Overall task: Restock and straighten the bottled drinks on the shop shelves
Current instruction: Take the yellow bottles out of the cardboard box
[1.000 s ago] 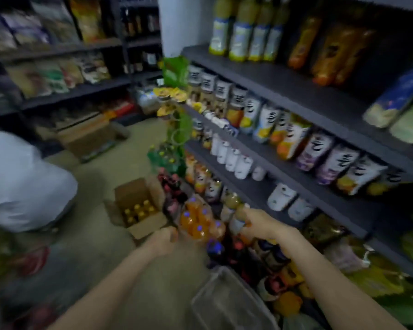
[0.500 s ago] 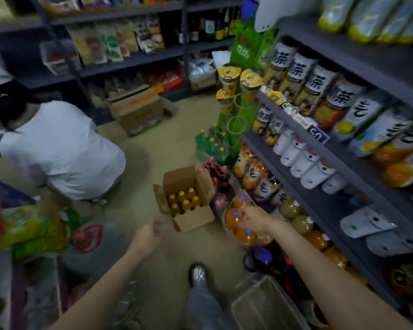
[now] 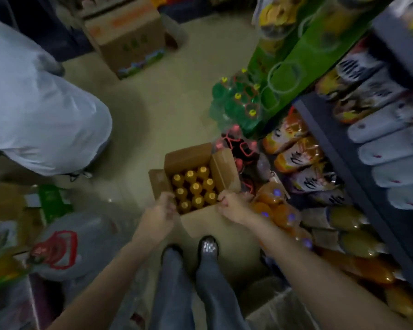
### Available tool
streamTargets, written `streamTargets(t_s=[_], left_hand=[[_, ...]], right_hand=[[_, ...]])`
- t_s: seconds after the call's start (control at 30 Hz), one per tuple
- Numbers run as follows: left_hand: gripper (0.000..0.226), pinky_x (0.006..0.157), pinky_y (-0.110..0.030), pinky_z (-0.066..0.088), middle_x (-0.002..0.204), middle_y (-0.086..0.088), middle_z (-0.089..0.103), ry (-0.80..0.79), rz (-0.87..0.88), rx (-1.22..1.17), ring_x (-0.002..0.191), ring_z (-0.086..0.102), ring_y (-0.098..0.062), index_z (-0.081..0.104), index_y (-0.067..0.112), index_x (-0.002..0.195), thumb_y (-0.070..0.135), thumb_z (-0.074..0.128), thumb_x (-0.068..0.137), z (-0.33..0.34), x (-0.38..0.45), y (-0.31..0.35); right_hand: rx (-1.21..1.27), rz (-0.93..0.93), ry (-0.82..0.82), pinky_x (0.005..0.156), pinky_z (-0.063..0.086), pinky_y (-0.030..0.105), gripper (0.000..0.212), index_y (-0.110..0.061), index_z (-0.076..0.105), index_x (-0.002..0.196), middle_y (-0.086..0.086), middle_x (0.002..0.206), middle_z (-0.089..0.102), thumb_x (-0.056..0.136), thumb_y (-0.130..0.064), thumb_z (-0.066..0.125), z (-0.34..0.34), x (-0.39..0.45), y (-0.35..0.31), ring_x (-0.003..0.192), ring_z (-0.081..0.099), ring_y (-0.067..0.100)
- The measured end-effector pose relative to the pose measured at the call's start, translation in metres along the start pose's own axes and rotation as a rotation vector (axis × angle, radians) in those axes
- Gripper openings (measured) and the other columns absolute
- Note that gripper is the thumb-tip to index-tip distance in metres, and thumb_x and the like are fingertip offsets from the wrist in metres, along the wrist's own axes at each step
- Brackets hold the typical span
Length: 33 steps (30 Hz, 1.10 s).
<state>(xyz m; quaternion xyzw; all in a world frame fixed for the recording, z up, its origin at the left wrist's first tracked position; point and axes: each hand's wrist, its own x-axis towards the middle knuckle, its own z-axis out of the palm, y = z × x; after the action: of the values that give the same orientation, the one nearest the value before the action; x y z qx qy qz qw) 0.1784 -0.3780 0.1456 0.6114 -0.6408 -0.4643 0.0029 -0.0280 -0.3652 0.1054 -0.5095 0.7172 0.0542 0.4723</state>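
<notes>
On the far left a person in a white top (image 3: 34, 110) crouches on the floor (image 3: 138, 120), and near you on that side lies a white plastic bag with red print (image 3: 65, 246). Your left hand (image 3: 159, 214) curls its grip over the near left corner of the open cardboard box (image 3: 188, 156), fingers hooked on the edge. The box sits on the floor just ahead of your shoes (image 3: 208, 246), flaps open, holding upright bottles with yellow-orange caps (image 3: 196, 186) packed in rows. Your right hand (image 3: 231, 206) pinches the near right corner of the same box, fingers folded on the rim. Farther off stands a closed carton (image 3: 129, 36). Right of the box, wrapped packs of orange drinks (image 3: 274, 208) rest on the floor beside a pack of green bottles (image 3: 236, 101). At the far right, the dark shelf (image 3: 339, 148) carries rows of blurred bottled drinks (image 3: 379, 134).
</notes>
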Motion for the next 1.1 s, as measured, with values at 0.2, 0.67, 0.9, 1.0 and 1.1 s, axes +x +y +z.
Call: streamTargets(t_s=[0.2, 0.67, 0.9, 1.0, 1.1], left_hand=[[0.036, 0.077, -0.017, 0.044, 0.111, 0.004, 0.051, 0.029, 0.050, 0.114, 0.098, 0.055, -0.010, 0.048, 0.024, 0.123, 0.014, 0.054, 0.089, 0.049, 0.114, -0.078], [0.035, 0.083, -0.011, 0.038, 0.114, 0.007, 0.050, 0.048, 0.275, 0.231, 0.104, 0.050, -0.006, 0.050, 0.020, 0.123, 0.012, 0.053, 0.089, 0.098, 0.214, -0.153], [0.085, 0.111, -0.033, 0.027, 0.143, 0.003, 0.034, -0.200, 0.137, 0.008, 0.133, 0.031, -0.016, 0.024, 0.025, 0.143, 0.025, 0.075, 0.075, 0.081, 0.215, -0.110], [0.088, 0.101, -0.026, 0.034, 0.130, 0.010, 0.044, -0.218, 0.186, -0.068, 0.121, 0.040, -0.009, 0.027, 0.028, 0.140, 0.029, 0.080, 0.069, 0.072, 0.218, -0.082], [0.073, 0.079, -0.017, 0.037, 0.103, 0.018, 0.049, -0.177, 0.175, -0.121, 0.101, 0.049, -0.005, 0.039, 0.032, 0.124, 0.027, 0.082, 0.065, 0.064, 0.220, -0.074]], right_hand=[[-0.120, -0.074, -0.007, 0.102, 0.038, 0.043, 0.051, -0.017, 0.035, 0.133, 0.009, 0.136, 0.035, 0.088, -0.024, 0.059, 0.085, 0.166, 0.030, 0.125, 0.039, 0.032], [-0.356, -0.116, 0.120, 0.091, 0.045, 0.035, 0.049, -0.015, 0.045, 0.131, 0.010, 0.134, 0.038, 0.085, 0.001, 0.057, 0.153, 0.306, 0.045, 0.115, 0.050, 0.031], [-0.039, -0.397, 0.196, 0.080, 0.050, 0.037, 0.033, -0.016, 0.068, 0.104, 0.003, 0.095, 0.061, 0.075, -0.029, 0.075, 0.026, 0.207, 0.013, 0.089, 0.061, 0.021], [0.212, -0.459, 0.210, 0.061, 0.057, 0.037, 0.024, -0.018, 0.070, 0.091, 0.004, 0.068, 0.067, 0.074, -0.034, 0.075, -0.014, 0.182, 0.000, 0.059, 0.066, 0.017], [0.429, -0.466, 0.165, 0.054, 0.055, 0.034, 0.011, -0.015, 0.067, 0.088, 0.006, 0.061, 0.064, 0.082, -0.024, 0.067, -0.014, 0.176, -0.009, 0.052, 0.064, 0.017]])
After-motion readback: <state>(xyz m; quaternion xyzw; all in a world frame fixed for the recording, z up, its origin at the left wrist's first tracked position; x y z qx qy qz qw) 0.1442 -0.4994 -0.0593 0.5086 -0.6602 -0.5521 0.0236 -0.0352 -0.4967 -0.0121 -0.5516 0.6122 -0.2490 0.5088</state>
